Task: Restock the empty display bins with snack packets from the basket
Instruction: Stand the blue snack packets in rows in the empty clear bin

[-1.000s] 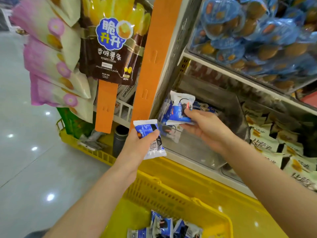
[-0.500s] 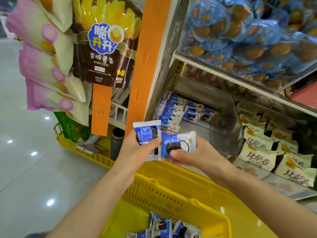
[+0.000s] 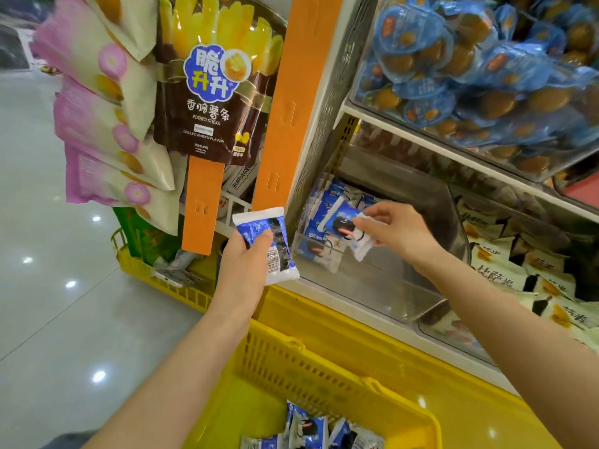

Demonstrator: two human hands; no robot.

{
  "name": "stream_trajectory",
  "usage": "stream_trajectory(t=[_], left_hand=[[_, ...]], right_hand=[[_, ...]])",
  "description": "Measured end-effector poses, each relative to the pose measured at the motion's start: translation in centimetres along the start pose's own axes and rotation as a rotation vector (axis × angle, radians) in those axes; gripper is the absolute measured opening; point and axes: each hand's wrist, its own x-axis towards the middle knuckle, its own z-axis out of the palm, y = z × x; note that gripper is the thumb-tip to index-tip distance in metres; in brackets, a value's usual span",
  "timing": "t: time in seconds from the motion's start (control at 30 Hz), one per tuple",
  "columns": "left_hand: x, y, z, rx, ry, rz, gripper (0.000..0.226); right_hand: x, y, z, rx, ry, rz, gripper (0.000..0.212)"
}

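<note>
My left hand [image 3: 246, 270] grips a blue and white snack packet [image 3: 270, 243] upright, just outside the left corner of the clear display bin [image 3: 372, 286]. My right hand [image 3: 398, 228] reaches into that bin and pinches another blue and white packet [image 3: 346, 223] over a small stack of the same packets [image 3: 319, 222] at the bin's left side. The rest of the bin floor is bare. Below, the yellow basket [image 3: 311, 371] holds several more blue packets [image 3: 311, 429] at the frame's bottom edge.
An orange upright strip [image 3: 291, 102] and a hanging brown potato-stick bag [image 3: 214, 82] stand left of the bin. Pink bags [image 3: 97, 124] hang further left. The shelf above holds blue-wrapped snacks [image 3: 470, 66]. A neighbouring bin on the right holds cream packets [image 3: 518, 273]. A second yellow basket [image 3: 152, 273] sits at the floor.
My right hand took a packet next to my left hand and carried it up and right into the bin. My left hand stayed almost still with its packet.
</note>
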Motion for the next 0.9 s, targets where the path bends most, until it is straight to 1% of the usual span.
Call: stream_trajectory(t=[0.03, 0.1, 0.17, 0.23, 0.3, 0.33, 0.4, 0.47, 0.53, 0.6, 0.67, 0.7, 0.73, 0.77, 0.8, 0.83, 0.87, 0.9], left_hand=[[0.1, 0.0, 0.0, -0.007, 0.006, -0.009, 0.014], [0.3, 0.0, -0.1, -0.010, 0.009, -0.017, 0.017], [0.4, 0.0, -0.2, -0.009, 0.014, -0.015, 0.018], [0.4, -0.1, -0.3, -0.012, 0.010, -0.017, 0.018], [0.4, -0.2, -0.2, -0.012, 0.001, -0.022, 0.018], [0.4, -0.2, -0.2, -0.013, -0.006, -0.025, 0.018], [0.3, -0.2, 0.0, -0.018, -0.022, -0.023, 0.019], [0.3, -0.2, 0.3, -0.010, -0.033, -0.011, 0.024], [0.3, -0.2, 0.5, -0.002, -0.040, -0.002, 0.030], [0.2, -0.2, 0.8, -0.001, -0.048, 0.000, 0.033], [0.1, -0.1, 1.0, 0.000, -0.058, -0.003, 0.033], [0.1, 0.0, 1.1, -0.001, -0.068, -0.006, 0.033], [0.0, 0.0, 1.3, 0.002, -0.081, -0.008, 0.033], [-0.2, 0.0, 1.5, 0.013, -0.097, -0.012, 0.034], [-0.3, 0.0, 1.6, 0.032, -0.113, -0.015, 0.034], [-0.4, -0.1, 1.7, 0.060, -0.131, -0.017, 0.035], [-0.6, -0.2, 1.8, 0.092, -0.156, -0.011, 0.035], [-0.8, -0.3, 1.9, 0.122, -0.182, 0.003, 0.036]], right_hand=[[0.7, 0.2, 0.7, -0.049, -0.029, -0.006, 0.021], [1.9, 0.2, 1.7, -0.133, -0.031, -0.049, 0.019], [2.5, 0.1, 2.2, -0.168, -0.042, -0.073, 0.019], [2.8, 0.2, 2.6, -0.173, -0.152, -0.070, 0.019], [2.7, 0.4, 3.2, -0.203, -0.270, -0.077, 0.014], [2.6, 0.5, 3.5, -0.206, -0.297, -0.079, 0.009], [2.6, 0.6, 4.0, -0.160, -0.287, -0.067, 0.003], [2.8, 0.8, 4.3, -0.097, -0.265, -0.047, 0.008], [3.0, 1.1, 4.3, -0.104, -0.329, -0.020, 0.011], [3.2, 1.5, 4.1, -0.187, -0.428, 0.010, 0.008], [3.1, 1.5, 3.9, -0.193, -0.473, 0.034, 0.007], [3.1, 1.5, 3.9, -0.176, -0.467, 0.041, 0.010], [2.9, 1.3, 3.8, -0.168, -0.423, 0.032, 0.016], [2.6, 1.1, 3.8, -0.163, -0.333, 0.012, 0.021], [2.2, 0.7, 3.7, -0.132, -0.209, -0.012, 0.024], [1.5, 0.3, 3.6, -0.056, -0.090, -0.041, 0.025], [0.6, -0.2, 3.4, 0.047, -0.009, -0.074, 0.023], [-0.4, -0.7, 3.2, 0.135, 0.023, -0.105, 0.022]])
